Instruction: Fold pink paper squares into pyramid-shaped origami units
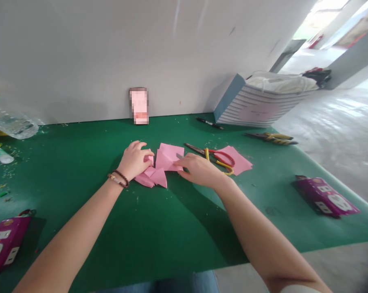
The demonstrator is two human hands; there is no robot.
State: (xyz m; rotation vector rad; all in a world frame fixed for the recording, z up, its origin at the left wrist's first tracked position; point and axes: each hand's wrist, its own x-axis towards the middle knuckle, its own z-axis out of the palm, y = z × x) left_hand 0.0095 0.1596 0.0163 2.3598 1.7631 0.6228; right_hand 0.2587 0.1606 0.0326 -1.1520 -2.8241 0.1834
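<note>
At the centre of the green tabletop (pixel 135 240), my left grip (pixel 133 160) curls over folded pink pieces (pixel 156 177) while my right grip (pixel 199 167) meets the edge of a pink sheet (pixel 168 156); whether either pinches tight, I cannot tell. The step looks like arranging loose paper; the next move, I judge, calls for light fingertips, lest thin layers slide. From that sheet, scissors (pixel 206 154) at 3 o'clock overlap more pink paper (pixel 241 161), obstructing a straight reach. A phone (pixel 139 106) leans at 11, a pen (pixel 209 123) and striped bag (pixel 260 108) toward 2, pliers (pixel 271 138) just before 3, purple boxes (pixel 327 195) past 3 and at 8.
</note>
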